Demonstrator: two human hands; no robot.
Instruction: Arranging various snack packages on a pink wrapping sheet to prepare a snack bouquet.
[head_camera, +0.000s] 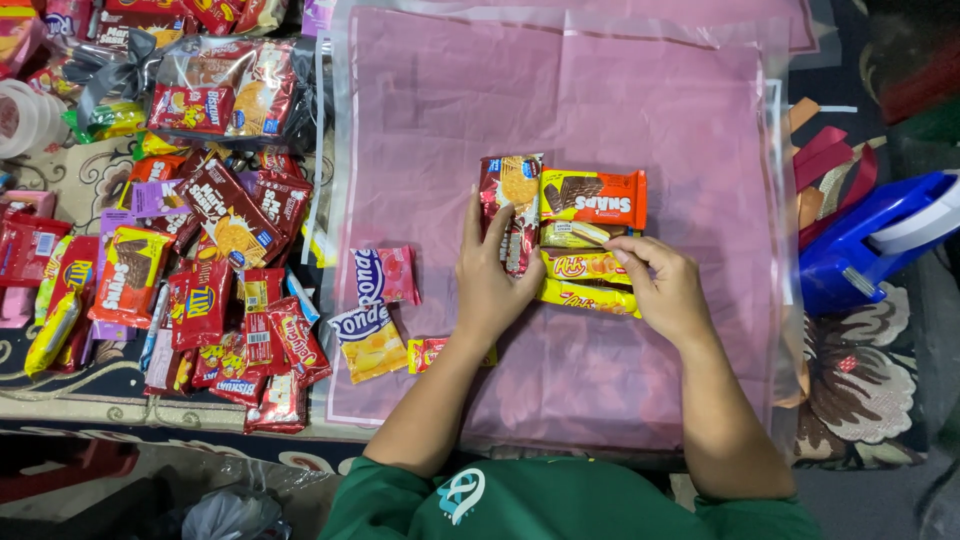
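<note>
Two hands meet over a small cluster of snack packs at the centre of the frame, on a pink sheet (620, 110) under clear plastic. The left hand (492, 285) lies flat, fingers together and stretched up the frame, pressing on a red biscuit pack (510, 205) whose long axis runs up and down the picture. The right hand (668, 290) comes in from the lower right, fingers curled, fingertips pinching the right ends of the yellow packs (585, 282).

Those yellow packs lie crosswise, long axes left to right, stacked one below another just right of the red pack and touching it. An orange wafer pack (595, 197) tops the stack, also crosswise, untouched by either hand, the right being nearer.

To the left on the sheet, well apart from the hands, lie three loose sachets (375, 310). Beyond the sheet's left edge is a heap of red packs (215, 260). A blue tape dispenser (875, 245) sits at the right edge. Nothing lies between the hands and the cluster.
</note>
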